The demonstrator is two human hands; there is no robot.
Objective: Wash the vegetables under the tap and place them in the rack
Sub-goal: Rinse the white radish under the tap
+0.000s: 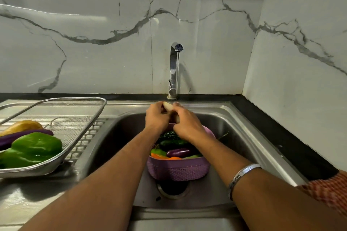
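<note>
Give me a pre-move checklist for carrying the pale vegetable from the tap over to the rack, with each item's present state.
1. Grip: left hand and right hand both hold the pale vegetable: ok.
2. Rinse: water runs from the tap onto the vegetable: ok.
3. Fully clean: cannot tell.
4. Room in the rack: its right part is bare mesh beside the green pepper and aubergine: ok.
5. Way to the rack: nothing stands between sink and rack: ok.
6. Work left: the purple basket still holds vegetables: not ok.
</note>
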